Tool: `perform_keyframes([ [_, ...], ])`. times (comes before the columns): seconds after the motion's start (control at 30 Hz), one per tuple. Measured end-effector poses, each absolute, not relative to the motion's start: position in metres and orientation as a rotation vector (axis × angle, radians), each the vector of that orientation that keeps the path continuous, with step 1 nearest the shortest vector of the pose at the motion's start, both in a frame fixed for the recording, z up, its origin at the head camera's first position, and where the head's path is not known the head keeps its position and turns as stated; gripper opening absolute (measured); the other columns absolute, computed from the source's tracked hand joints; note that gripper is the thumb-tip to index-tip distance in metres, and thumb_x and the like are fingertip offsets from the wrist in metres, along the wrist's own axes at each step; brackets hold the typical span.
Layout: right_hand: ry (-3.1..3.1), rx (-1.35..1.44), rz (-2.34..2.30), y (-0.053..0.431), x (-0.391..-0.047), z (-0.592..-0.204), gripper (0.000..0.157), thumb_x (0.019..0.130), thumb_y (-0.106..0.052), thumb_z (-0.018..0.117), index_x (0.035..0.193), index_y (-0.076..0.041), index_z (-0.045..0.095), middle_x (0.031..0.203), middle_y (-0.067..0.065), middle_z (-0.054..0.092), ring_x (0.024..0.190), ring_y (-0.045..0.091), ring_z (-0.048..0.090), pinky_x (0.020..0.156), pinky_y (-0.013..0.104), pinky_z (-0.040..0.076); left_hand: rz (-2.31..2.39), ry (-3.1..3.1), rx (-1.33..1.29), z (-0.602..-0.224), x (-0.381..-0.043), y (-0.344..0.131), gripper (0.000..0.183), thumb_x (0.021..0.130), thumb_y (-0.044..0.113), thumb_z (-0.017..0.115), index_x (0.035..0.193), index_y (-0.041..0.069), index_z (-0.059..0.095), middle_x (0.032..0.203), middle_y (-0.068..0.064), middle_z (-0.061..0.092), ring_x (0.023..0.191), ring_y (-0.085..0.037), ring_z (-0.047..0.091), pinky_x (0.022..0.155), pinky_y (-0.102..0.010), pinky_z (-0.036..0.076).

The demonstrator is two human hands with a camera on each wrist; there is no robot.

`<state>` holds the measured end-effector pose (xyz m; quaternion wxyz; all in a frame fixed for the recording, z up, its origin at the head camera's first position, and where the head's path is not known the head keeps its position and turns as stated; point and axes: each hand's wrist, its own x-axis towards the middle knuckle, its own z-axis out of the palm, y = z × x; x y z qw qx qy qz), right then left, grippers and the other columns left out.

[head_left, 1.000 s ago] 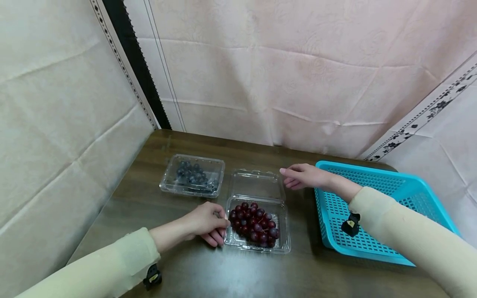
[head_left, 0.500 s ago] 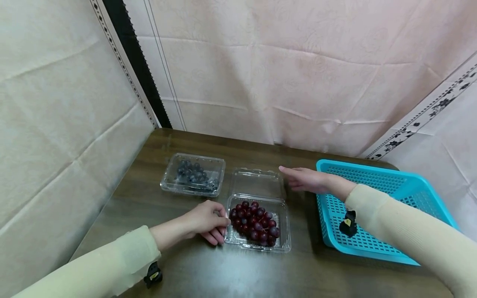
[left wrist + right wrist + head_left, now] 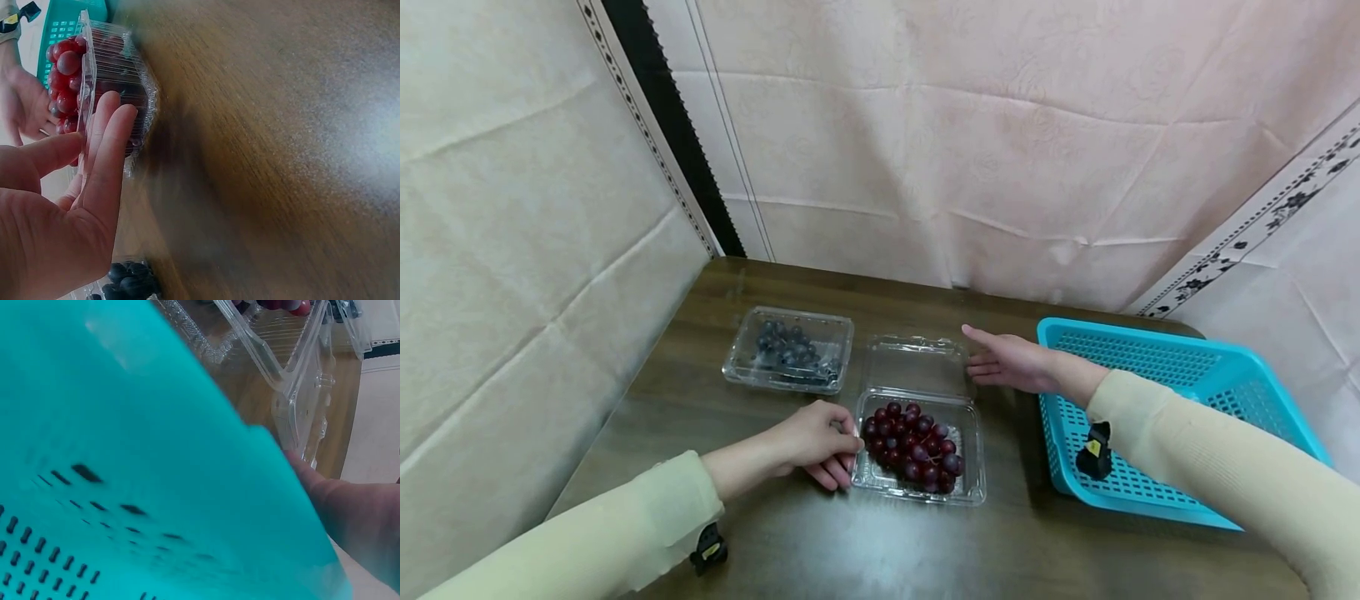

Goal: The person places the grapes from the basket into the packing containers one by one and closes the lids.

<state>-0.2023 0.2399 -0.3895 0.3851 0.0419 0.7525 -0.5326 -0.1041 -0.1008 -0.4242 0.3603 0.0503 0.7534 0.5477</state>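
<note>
A clear plastic clamshell box [image 3: 976,492] filled with red grapes [image 3: 913,450] stands on the table, its lid [image 3: 913,367] folded back flat behind it. My left hand [image 3: 816,440] pinches the box's left rim. The left wrist view shows the thumb on top of the rim and fingers [image 3: 112,156] along the outer wall. At the lid's right edge is my right hand [image 3: 1011,362], fingers extended and thumb raised; it holds nothing. The right wrist view has its thumb [image 3: 312,478] close to the lid, the other fingers being hidden behind the blue basket [image 3: 125,412].
A second clear box [image 3: 838,354] with dark blue fruit [image 3: 786,346], lid down, stands at the back left. The blue perforated basket [image 3: 1138,500] lies right of the grapes, under my right forearm. Cloth walls [image 3: 925,167] enclose the brown table [image 3: 865,558].
My right hand has turned slightly, its thumb spreading upward and its fingers straightening beside the lid. My left hand keeps its pinch on the box, which has not moved.
</note>
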Motion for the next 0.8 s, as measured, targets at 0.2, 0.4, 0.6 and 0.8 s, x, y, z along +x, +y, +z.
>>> perform_keyframes([
  [0.2, 1.887, 0.119, -1.463, 0.241, -0.1999, -0.3912, 0.09, 0.115, -0.056, 0.034, 0.167, 0.007, -0.006, 0.169, 0.038, 0.021, 0.158, 0.048, 0.027, 0.13, 0.056, 0.027, 1.41, 1.934, 0.133, -0.4238, -0.1041, -0.1016, 0.009, 0.103, 0.005, 0.067, 0.096, 0.001, 0.062, 0.078, -0.018, 0.074, 0.064, -0.025, 0.077, 0.058, -0.039, 0.068],
  [0.4, 1.841, 0.146, -1.585, 0.2413, -0.1982, -0.3919, 0.091, 0.115, -0.055, 0.032, 0.165, 0.011, -0.005, 0.169, 0.037, 0.021, 0.158, 0.047, 0.026, 0.132, 0.055, 0.025, 1.399, 1.938, 0.136, -0.4228, -0.1061, -0.1029, 0.009, 0.104, 0.006, 0.067, 0.096, 0.001, 0.063, 0.082, -0.021, 0.075, 0.064, -0.025, 0.077, 0.059, -0.04, 0.068],
  [0.6, 1.82, 0.144, -1.623, 0.2418, -0.1959, -0.3929, 0.09, 0.115, -0.057, 0.029, 0.165, 0.012, 0.001, 0.17, 0.037, 0.021, 0.158, 0.047, 0.026, 0.132, 0.054, 0.026, 1.39, 1.94, 0.133, -0.4218, -0.1059, -0.1032, 0.009, 0.104, 0.006, 0.067, 0.097, 0.001, 0.063, 0.082, -0.02, 0.075, 0.065, -0.025, 0.077, 0.059, -0.04, 0.068],
  [0.8, 1.799, 0.121, -1.673, 0.245, -0.1952, -0.3896, 0.091, 0.114, -0.06, 0.027, 0.166, 0.012, 0.005, 0.17, 0.034, 0.022, 0.159, 0.045, 0.025, 0.132, 0.052, 0.026, 1.39, 1.937, 0.135, -0.4217, -0.1058, -0.103, 0.009, 0.103, 0.005, 0.067, 0.097, 0.001, 0.063, 0.082, -0.02, 0.075, 0.065, -0.026, 0.077, 0.059, -0.04, 0.068],
])
